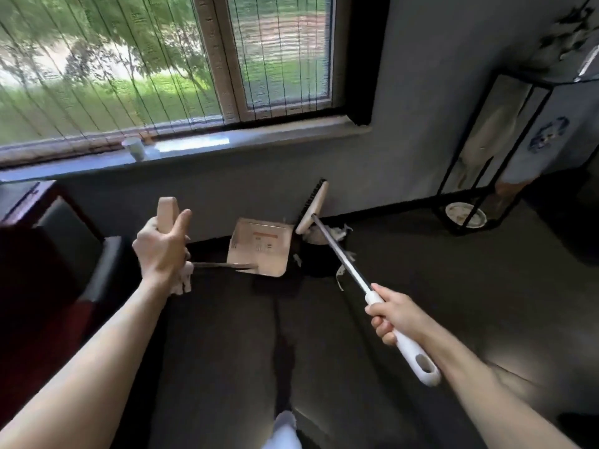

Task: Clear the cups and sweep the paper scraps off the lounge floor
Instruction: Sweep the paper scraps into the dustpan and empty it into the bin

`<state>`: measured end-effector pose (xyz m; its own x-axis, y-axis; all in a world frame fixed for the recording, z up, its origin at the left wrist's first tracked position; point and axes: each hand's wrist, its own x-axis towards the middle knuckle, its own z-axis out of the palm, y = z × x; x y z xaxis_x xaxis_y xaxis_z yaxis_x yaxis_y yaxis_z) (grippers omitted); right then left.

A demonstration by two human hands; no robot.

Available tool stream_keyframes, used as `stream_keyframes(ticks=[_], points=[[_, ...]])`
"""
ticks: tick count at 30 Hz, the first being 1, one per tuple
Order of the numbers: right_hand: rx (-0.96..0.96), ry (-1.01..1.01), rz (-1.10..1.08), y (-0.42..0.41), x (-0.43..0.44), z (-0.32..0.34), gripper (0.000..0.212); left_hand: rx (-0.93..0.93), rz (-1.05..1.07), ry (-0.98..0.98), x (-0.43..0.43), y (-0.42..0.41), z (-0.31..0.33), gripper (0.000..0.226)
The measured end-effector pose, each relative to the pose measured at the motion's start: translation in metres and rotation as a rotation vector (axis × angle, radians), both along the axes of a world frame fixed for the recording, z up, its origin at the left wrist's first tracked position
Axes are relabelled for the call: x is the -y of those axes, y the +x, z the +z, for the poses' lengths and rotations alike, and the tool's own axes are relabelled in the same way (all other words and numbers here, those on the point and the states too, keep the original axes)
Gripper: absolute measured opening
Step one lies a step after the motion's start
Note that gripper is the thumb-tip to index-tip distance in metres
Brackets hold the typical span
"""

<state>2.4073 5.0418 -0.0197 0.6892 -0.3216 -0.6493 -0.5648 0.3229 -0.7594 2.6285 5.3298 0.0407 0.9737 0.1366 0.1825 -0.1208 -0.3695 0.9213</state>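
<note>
My left hand (162,244) grips the beige handle (167,210) of a dustpan; its beige pan (259,246) is raised and tilted above the dark floor near the wall. My right hand (393,315) grips the white handle (415,354) of a broom. The broom's metal shaft runs up-left to a beige head (312,207) with dark bristles, lifted against the wall. White paper scraps (340,233) lie in and around a dark bin (316,254) below the broom head. A small white cup (133,148) stands on the window sill (246,140).
A dark red cabinet (39,254) fills the left side. At the right stands a black wire-frame stand (486,150) with a white dish (465,214) on the floor under it. Grey floor (453,303) stretches right of the broom. My white shoe (285,429) shows at the bottom.
</note>
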Motion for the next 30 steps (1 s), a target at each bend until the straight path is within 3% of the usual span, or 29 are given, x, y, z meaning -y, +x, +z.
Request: stream_keyframes(ticks=[6, 9, 11, 19, 22, 27, 30], points=[[-0.059, -0.058, 0.298, -0.076, -0.014, -0.007, 0.072, -0.029, 0.184, 0.041, -0.046, -0.159, -0.051, 0.01], [-0.108, -0.065, 0.444, -0.112, -0.043, -0.013, 0.071, -0.082, 0.253, 0.008, -0.07, -0.242, -0.068, 0.052], [-0.136, -0.057, 0.527, -0.133, -0.066, -0.019, 0.071, -0.123, 0.313, 0.021, -0.088, -0.291, -0.076, 0.067], [-0.271, -0.041, 0.901, -0.256, -0.183, -0.051, 0.067, -0.335, 0.515, 0.085, -0.188, -0.503, -0.116, 0.055], [-0.303, -0.051, 1.025, -0.312, -0.237, -0.062, 0.066, -0.379, 0.576, 0.067, -0.229, -0.591, -0.123, 0.061], [-0.353, -0.005, 1.246, -0.401, -0.328, -0.06, 0.029, -0.404, 0.745, 0.018, -0.296, -0.725, -0.126, 0.064], [-0.366, -0.013, 1.361, -0.439, -0.39, -0.064, 0.029, -0.441, 0.858, -0.003, -0.338, -0.785, -0.123, 0.062]])
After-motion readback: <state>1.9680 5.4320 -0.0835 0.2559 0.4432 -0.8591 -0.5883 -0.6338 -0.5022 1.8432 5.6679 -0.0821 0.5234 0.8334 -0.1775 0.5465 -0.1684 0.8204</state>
